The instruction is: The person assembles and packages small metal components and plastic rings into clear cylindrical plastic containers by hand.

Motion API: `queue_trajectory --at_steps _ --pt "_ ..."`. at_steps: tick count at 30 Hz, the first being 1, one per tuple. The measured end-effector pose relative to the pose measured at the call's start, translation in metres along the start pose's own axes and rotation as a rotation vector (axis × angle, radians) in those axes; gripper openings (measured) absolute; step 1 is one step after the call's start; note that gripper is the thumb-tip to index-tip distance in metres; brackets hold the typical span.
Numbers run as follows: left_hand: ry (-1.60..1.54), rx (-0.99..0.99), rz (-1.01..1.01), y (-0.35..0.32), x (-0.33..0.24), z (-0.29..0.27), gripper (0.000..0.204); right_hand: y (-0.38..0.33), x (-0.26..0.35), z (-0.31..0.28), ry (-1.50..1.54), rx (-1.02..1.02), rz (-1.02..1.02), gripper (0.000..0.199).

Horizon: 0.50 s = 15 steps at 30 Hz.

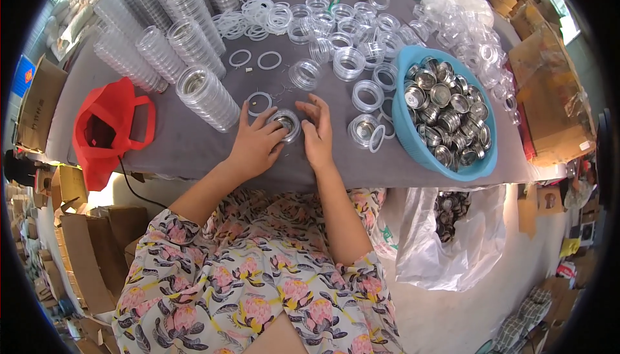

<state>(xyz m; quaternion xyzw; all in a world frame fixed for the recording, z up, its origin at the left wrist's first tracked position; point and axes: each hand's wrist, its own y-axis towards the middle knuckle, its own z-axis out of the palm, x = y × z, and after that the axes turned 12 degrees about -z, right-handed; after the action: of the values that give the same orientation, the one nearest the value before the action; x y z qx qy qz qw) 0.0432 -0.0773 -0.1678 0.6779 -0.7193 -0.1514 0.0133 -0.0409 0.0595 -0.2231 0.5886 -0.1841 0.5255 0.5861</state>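
Observation:
On the grey cloth in front of me sits a round clear plastic container (pixel 292 120) with a silvery metal piece inside it. My left hand (pixel 257 144) reaches over its left side, fingers spread, some fingertips touching it. My right hand (pixel 318 133) stands at its right side, fingers apart and holding nothing visible. Just beyond my left fingers lies a flat translucent ring (pixel 251 98). Right of my right hand is another clear container with a metal piece (pixel 361 129), with a thin ring (pixel 377 139) leaning at its edge.
A blue basket (pixel 400 118) full of metal caps (pixel 440 94) stands at right. Tall stacks of clear containers (pixel 205 99) and a red bag (pixel 110 105) are at left. Loose clear containers (pixel 349 63) and white rings (pixel 258 17) lie farther back. A white plastic bag (pixel 445 263) hangs below the edge.

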Motion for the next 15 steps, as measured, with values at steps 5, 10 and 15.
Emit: queue_trajectory --at_steps 5,10,15 --pt "0.083 0.144 -0.066 0.009 -0.006 -0.008 0.028 0.001 0.002 0.001 -0.006 0.017 0.010 0.053" --pt "-0.036 0.015 -0.030 0.008 0.005 0.007 0.020 0.002 0.002 0.002 -0.028 0.014 0.013 0.049" --pt "-0.079 -0.050 -0.044 0.001 0.001 -0.007 0.020 -0.001 0.004 -0.001 -0.010 -0.018 0.021 0.046"
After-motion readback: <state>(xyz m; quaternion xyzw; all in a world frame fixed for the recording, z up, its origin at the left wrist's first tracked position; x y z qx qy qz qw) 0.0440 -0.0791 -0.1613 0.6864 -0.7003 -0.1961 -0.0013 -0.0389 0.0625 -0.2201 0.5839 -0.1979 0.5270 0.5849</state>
